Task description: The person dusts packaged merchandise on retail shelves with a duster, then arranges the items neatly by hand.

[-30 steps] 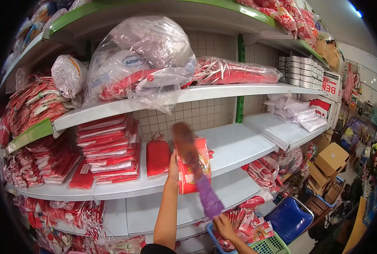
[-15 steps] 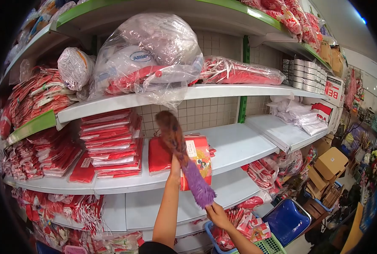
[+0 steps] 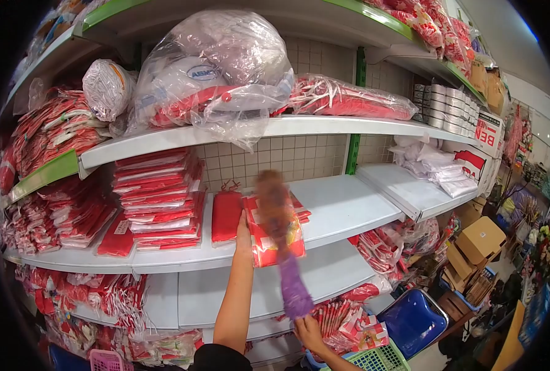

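My right hand (image 3: 310, 332), low in front of the shelves, is closed round the end of a feather duster (image 3: 294, 290). The duster has purple fluff near the hand and a brown, motion-blurred tip pointing up over the middle shelf. My left hand (image 3: 244, 230) grips the left edge of a flat red packet (image 3: 265, 248) with a yellow printed picture, tilted at the shelf's front edge. The duster covers part of this packet, and the left fingers are partly hidden. Just left of that hand, a plain red packet (image 3: 226, 216) lies on the middle shelf (image 3: 343, 204).
A tall stack of red and white packets (image 3: 157, 204) stands to the left. Above hangs a shelf with a large clear plastic bag (image 3: 225, 74). Lower right are a blue chair (image 3: 414, 321), a green basket (image 3: 380, 358) and cardboard boxes (image 3: 482, 238).
The duster's brown tip has swung right, across the printed packet. That packet has shifted slightly left and tilted, with my left hand at its edge. The plain red packet shows more fully.
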{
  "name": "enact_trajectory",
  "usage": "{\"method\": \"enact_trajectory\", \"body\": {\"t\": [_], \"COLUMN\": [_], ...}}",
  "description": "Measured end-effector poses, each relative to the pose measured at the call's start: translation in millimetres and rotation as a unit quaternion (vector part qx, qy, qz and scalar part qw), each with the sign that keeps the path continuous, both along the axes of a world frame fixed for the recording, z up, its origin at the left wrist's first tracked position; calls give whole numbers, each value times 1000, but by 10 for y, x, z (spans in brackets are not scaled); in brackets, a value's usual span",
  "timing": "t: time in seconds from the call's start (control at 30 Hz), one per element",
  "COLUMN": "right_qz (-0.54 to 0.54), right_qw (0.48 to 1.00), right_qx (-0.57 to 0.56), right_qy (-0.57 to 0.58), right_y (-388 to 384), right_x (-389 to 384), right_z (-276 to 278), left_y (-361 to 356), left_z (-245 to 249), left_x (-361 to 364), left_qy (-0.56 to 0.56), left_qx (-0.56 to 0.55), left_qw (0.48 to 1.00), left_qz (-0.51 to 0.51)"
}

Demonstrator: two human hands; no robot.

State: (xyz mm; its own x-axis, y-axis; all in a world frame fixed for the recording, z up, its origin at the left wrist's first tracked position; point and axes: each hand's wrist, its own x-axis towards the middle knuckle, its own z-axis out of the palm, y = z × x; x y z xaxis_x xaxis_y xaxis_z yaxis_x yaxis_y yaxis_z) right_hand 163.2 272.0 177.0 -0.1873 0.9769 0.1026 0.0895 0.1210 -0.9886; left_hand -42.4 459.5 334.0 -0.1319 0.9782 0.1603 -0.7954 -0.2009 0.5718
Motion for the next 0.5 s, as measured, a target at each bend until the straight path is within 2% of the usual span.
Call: {"method": "enact_trajectory", "body": {"t": [0.1, 0.17, 0.2, 0.3, 0.33, 0.4, 0.47, 0.5], "right_qz": [13, -32, -54, -65, -19, -30, -75, -85], "right_qw": [968, 992, 997, 968, 963, 970, 979, 979], "right_qx": [188, 94, 46, 181, 171, 141, 129, 139], "right_qy": [-167, -79, -37, -162, -209, -195, -136, -126], "right_y": [-28, 29, 40, 28, 55, 83, 76, 106], "right_x": [30, -45, -59, -19, 36, 76, 57, 61], "right_z": [143, -140, -241, -104, -57, 35, 211, 137], "left_y": [412, 534, 22, 964, 1016, 1121, 1157, 205], "left_z": [-381, -517, -86, -1010, -1041, -1092, -1069, -252], "left_x": [-244, -330, -105, -463, -482, -525, -543, -221], "left_qy": [0, 0, -26, 30, 33, 39, 45, 69], "left_qx": [3, 3, -66, 35, 31, 21, 10, -47], "left_qw": [1000, 1000, 997, 999, 999, 999, 998, 996], "left_qz": [6, 8, -34, -18, -5, 21, 47, 38]}}
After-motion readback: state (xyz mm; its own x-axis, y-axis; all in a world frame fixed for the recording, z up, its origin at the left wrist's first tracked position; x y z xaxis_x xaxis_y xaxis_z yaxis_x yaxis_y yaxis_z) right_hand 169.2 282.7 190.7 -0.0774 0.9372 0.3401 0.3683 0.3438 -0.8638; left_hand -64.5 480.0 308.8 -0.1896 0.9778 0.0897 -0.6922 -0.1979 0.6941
